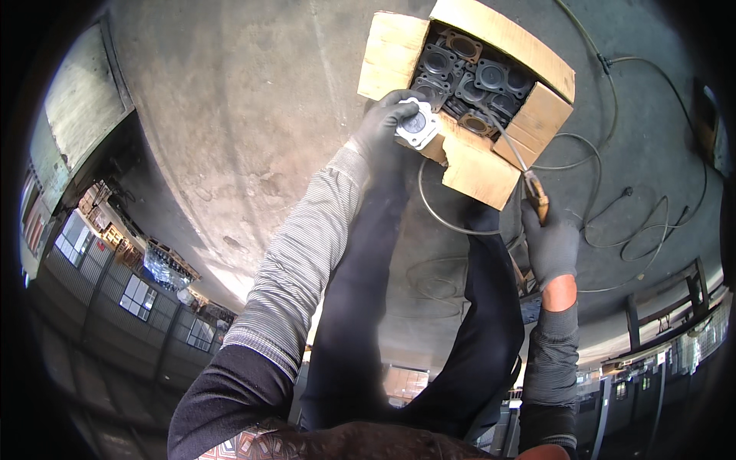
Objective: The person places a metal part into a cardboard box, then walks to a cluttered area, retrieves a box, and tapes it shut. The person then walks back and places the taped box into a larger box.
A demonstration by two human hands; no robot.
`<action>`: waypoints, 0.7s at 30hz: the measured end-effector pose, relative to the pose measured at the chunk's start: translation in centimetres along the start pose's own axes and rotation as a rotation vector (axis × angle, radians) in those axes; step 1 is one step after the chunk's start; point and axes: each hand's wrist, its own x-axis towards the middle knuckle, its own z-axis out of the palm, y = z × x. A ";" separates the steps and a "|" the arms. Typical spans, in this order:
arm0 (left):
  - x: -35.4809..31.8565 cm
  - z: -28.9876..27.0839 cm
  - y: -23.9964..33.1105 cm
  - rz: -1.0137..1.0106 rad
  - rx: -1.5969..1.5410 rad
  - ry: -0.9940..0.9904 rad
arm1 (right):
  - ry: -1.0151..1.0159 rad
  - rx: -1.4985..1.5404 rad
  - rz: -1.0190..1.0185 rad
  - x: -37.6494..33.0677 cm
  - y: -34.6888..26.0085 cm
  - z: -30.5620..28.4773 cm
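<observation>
Pale flanged metal part [418, 126] was held in gloved left hand [377, 126], fingers clamped on its edge, thumb laid on its face. Orange-handled tool [539, 201] was gripped in gloved right hand [553, 247], fingers closed round handle; its thin shaft was angled forward and left from those fingers, over box. Open cardboard box [479, 170] was placed just beyond and right of left fingers, filled with dark flanged parts [491, 75]. Hose [606, 63] was strewn over floor [230, 100], right of right fingers.
</observation>
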 end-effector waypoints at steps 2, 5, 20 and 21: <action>-0.4 0.7 -0.5 -0.009 0.104 0.060 | -0.028 0.019 0.029 -0.7 0.3 0.4; 1.0 1.4 -0.3 -0.007 0.285 0.095 | -0.097 0.050 0.157 -2.5 0.8 0.7; 11.5 8.5 -0.8 0.563 1.848 -0.439 | 0.002 0.456 0.290 -4.9 2.5 5.1; 11.5 8.3 -1.4 0.620 1.758 -0.420 | 0.013 0.494 0.286 -4.9 2.8 5.1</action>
